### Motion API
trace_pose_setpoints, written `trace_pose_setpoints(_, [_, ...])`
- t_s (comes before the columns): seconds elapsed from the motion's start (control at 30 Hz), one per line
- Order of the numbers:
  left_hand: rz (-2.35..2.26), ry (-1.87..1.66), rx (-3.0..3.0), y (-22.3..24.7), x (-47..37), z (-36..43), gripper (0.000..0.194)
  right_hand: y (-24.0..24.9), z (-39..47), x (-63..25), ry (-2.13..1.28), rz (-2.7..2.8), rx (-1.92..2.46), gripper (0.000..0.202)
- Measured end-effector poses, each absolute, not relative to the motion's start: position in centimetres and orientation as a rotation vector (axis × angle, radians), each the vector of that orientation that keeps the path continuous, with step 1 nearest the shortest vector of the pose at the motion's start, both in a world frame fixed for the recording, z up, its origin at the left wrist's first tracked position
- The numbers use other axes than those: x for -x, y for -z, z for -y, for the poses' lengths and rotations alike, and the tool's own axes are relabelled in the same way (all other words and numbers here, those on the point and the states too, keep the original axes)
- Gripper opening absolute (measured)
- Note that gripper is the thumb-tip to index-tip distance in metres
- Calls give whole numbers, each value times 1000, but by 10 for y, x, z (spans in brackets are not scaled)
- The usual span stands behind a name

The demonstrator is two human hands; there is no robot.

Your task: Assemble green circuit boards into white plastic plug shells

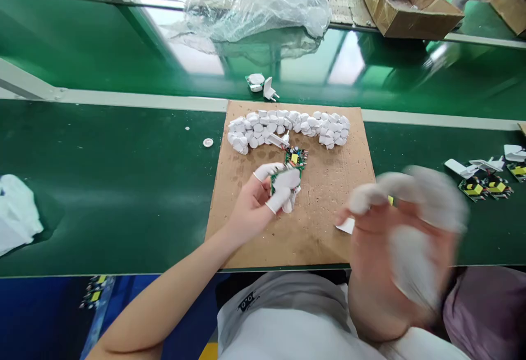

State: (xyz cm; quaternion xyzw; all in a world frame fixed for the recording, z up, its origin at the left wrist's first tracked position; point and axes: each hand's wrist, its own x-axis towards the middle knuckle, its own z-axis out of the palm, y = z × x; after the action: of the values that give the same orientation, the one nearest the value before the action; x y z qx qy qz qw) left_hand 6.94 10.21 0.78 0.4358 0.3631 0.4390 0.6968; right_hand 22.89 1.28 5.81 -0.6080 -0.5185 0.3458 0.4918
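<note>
My left hand (263,193), with white finger cots on thumb and fingers, is closed around a green circuit board (272,180) above the cardboard sheet (246,245). A white rounded pad (287,178) covers the face of that board under my thumb. Just beyond it another circuit board with a yellow part (295,157) lies by a white plug piece (279,140). My right hand (405,245) is raised close to the camera at the right, smeared by motion. Its fingers look curled. A white piece (346,226) and a bit of yellow show behind it; whether it holds them is unclear.
A curved heap of small white pads (263,128) lines the cardboard's far part. Several boards with white plug pieces (487,179) lie at right. One board (255,82) and a plug piece (270,90) lie beyond. A shelf bears plastic wrap (255,12) and an open box (411,17).
</note>
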Motion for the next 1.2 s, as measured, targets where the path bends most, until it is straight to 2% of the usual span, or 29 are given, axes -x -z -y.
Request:
trace_pose_setpoints(0.07, [-805, -997, -1135, -3, -69, -99, 33, -50, -35, -236, -806, 1415, 1380, 33])
trace_pose_setpoints(0.17, [-844, -952, -1376, 2, -66, -97, 23, -38, -53, -247, -700, 1709, 1248, 41])
trace_pose_setpoints(0.27, [-817, -836, -1376, 3, -63, -98, 33, -31, -57, -253, -624, 1745, 1269, 41])
trace_pose_setpoints(0.4, [-662, -680, -1142, -2, -63, -98, 46, -34, -57, -259, -853, 1668, 1332, 30])
trace_pose_setpoints(0.53, [-622, -679, -1140, -6, -65, -96, 41, -34, -61, -258, -995, 1588, 1317, 22])
trace_pose_setpoints(0.73, [-645, -620, -1161, -15, -66, -98, 38, -25, -63, -251, -839, 1551, 1336, 5])
trace_pose_setpoints(0.97, [-674, -506, -1164, -20, -63, -99, 41, -17, -64, -260, -943, 1698, 1197, 24])
trace_pose_setpoints(1.03, [-694, -552, -1111, -17, -63, -98, 43, -18, -64, -263, -860, 1726, 1213, 21])
trace_pose_setpoints(1.1, [-725, -695, -1013, -11, -64, -99, 54, -21, -64, -266, -722, 1720, 1257, 22])
trace_pose_setpoints(1.2, [-694, -796, -865, 1, -68, -100, 50, -27, -62, -270, -553, 1733, 1249, 33])
